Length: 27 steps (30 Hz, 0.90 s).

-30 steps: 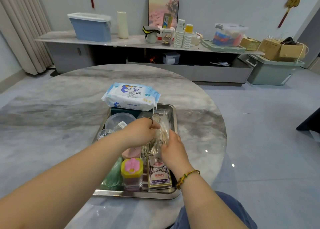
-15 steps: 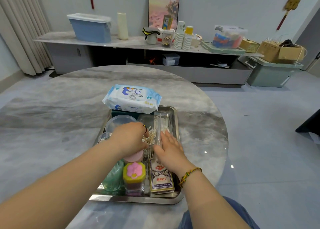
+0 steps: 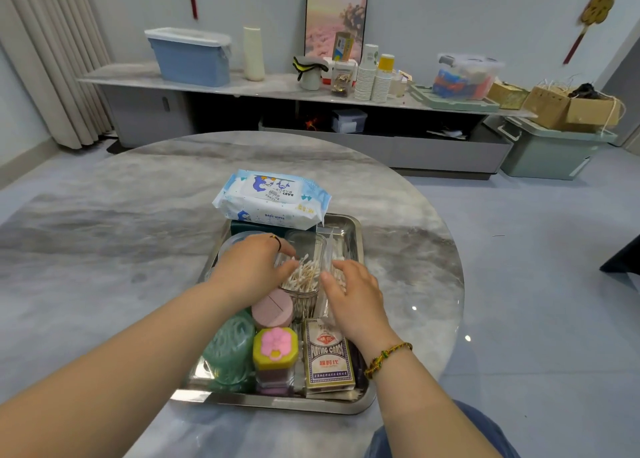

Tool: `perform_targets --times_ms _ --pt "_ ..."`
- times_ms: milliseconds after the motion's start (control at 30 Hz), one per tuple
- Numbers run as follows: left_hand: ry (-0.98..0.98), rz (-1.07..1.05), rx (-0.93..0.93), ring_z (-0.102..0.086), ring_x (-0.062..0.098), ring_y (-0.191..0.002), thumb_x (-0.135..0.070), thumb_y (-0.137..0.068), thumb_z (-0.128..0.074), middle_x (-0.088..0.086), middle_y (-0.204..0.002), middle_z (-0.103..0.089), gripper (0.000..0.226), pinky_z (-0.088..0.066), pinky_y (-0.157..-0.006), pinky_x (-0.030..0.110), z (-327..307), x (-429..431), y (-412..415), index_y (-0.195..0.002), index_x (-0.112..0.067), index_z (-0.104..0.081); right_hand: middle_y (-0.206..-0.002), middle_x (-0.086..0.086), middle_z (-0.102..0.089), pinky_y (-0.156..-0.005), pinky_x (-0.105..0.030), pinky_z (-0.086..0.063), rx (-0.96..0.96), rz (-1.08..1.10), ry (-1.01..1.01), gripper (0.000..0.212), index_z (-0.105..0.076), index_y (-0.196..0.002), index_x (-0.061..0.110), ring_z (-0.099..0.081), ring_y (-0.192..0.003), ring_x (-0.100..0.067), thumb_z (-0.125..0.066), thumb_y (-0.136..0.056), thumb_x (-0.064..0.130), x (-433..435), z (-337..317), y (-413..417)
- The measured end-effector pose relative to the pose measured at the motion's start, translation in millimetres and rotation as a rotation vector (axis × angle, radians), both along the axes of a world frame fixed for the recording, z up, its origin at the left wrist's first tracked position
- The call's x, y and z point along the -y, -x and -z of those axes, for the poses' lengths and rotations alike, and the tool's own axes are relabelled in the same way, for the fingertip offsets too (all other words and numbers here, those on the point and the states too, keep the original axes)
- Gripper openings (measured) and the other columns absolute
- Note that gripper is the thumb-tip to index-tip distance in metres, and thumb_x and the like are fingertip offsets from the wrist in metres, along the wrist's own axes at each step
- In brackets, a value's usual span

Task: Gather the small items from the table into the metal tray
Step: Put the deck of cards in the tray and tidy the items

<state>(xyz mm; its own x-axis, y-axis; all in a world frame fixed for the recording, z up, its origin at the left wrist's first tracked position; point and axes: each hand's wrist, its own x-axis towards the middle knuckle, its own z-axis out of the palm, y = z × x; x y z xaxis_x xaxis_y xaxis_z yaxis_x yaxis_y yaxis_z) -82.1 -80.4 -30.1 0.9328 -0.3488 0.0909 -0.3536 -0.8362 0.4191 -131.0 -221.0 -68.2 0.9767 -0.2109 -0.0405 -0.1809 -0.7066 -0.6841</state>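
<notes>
The metal tray (image 3: 277,404) sits on the round marble table (image 3: 104,250), full of small items. A clear box of cotton swabs (image 3: 304,275) stands in its middle. My left hand (image 3: 251,270) grips the box's left side, fingers touching the swabs. My right hand (image 3: 355,293) lies flat on a clear bag of swabs (image 3: 335,248) to the right of the box, thumb against the box. In the near half are a pink round case (image 3: 273,310), a yellow flower-lid jar (image 3: 275,348), a playing card pack (image 3: 329,357) and a green coil (image 3: 230,350). A baby wipes pack (image 3: 273,199) lies across the far end.
A dark green box under the wipes and a clear round tub under my left hand are mostly hidden. The table edge curves close on the right. A long low cabinet (image 3: 433,149) with bins, paper cups and boxes runs along the far wall.
Both hands came down from holding the bag of swabs above the tray. The bag now lies in the tray's right side, and my left hand has shifted onto the swab box.
</notes>
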Motion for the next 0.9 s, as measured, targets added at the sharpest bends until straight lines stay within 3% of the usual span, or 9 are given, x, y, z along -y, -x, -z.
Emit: perform_targets --times_ms 200,367,467,567,767,833,900 --pt "0.217 -0.205 -0.037 -0.053 0.022 -0.114 -0.020 -0.090 -0.049 0.006 -0.123 -0.061 0.027 -0.035 -0.081 0.023 -6.9 -17.9 -21.4 -0.114 -0.013 -0.061 -0.141 -0.005 -0.040 -0.111 -0.038 -0.028 0.071 0.084 -0.159 0.042 -0.044 -0.130 0.013 -0.033 -0.131 -0.021 -0.044 -0.092 0.031 4.7 -0.4 -5.4" --pt "0.340 -0.335 -0.103 -0.049 0.029 -0.118 -0.017 -0.091 -0.046 0.014 -0.134 -0.050 0.036 -0.039 -0.091 0.031 -3.8 -31.0 -38.6 -0.127 -0.013 -0.050 -0.143 -0.006 -0.037 -0.110 -0.035 -0.031 0.039 0.127 -0.335 0.042 -0.042 -0.132 0.015 -0.035 -0.131 -0.020 -0.044 -0.093 0.030 7.8 0.5 -11.9" --pt "0.542 -0.440 -0.218 -0.038 0.029 -0.131 -0.021 -0.093 -0.043 0.014 -0.144 -0.040 0.044 -0.030 -0.107 0.035 4.6 -42.4 -41.9 -0.136 -0.013 -0.038 -0.151 -0.003 -0.028 -0.114 -0.037 -0.026 -0.043 0.074 -0.429 0.049 -0.031 -0.139 0.020 -0.027 -0.138 -0.019 -0.043 -0.093 0.032 6.0 2.8 -12.9" --pt "0.686 -0.496 -0.385 -0.028 0.028 -0.138 -0.024 -0.096 -0.035 0.011 -0.151 -0.028 0.048 -0.022 -0.113 0.038 19.9 -56.3 -36.6 -0.141 -0.011 -0.027 -0.153 -0.003 -0.024 -0.114 -0.033 -0.022 -0.090 0.010 -0.428 0.052 -0.024 -0.142 0.020 -0.022 -0.140 -0.017 -0.040 -0.094 0.032 2.1 4.5 -11.1" --pt "0.864 -0.558 -0.576 -0.030 0.025 -0.137 -0.010 -0.097 -0.029 0.011 -0.149 -0.033 0.042 -0.025 -0.112 0.036 40.2 -79.9 -16.7 -0.138 -0.012 -0.034 -0.146 -0.008 -0.038 -0.109 -0.033 -0.031 0.009 0.190 -0.398 0.043 -0.036 -0.137 0.013 -0.037 -0.133 -0.023 -0.039 -0.095 0.022 8.5 3.6 -9.8" --pt "0.840 -0.571 -0.563 -0.039 0.028 -0.130 -0.005 -0.096 -0.030 0.014 -0.146 -0.037 0.041 -0.031 -0.107 0.034 45.7 -84.5 -6.7 -0.137 -0.008 -0.036 -0.136 -0.013 -0.048 -0.101 -0.036 -0.040 -0.049 0.301 -0.340 0.039 -0.043 -0.132 0.010 -0.048 -0.122 -0.028 -0.040 -0.094 0.015 16.6 7.1 -7.4" --pt "0.801 -0.593 -0.527 -0.054 0.028 -0.101 0.002 -0.092 -0.037 0.015 -0.133 -0.050 0.040 -0.045 -0.087 0.024 47.9 -84.5 9.7 -0.132 -0.002 -0.042 -0.128 -0.016 -0.054 -0.096 -0.035 -0.045 -0.173 0.347 -0.296 0.037 -0.047 -0.127 0.006 -0.052 -0.114 -0.031 -0.041 -0.090 0.007 22.6 10.8 -2.8"
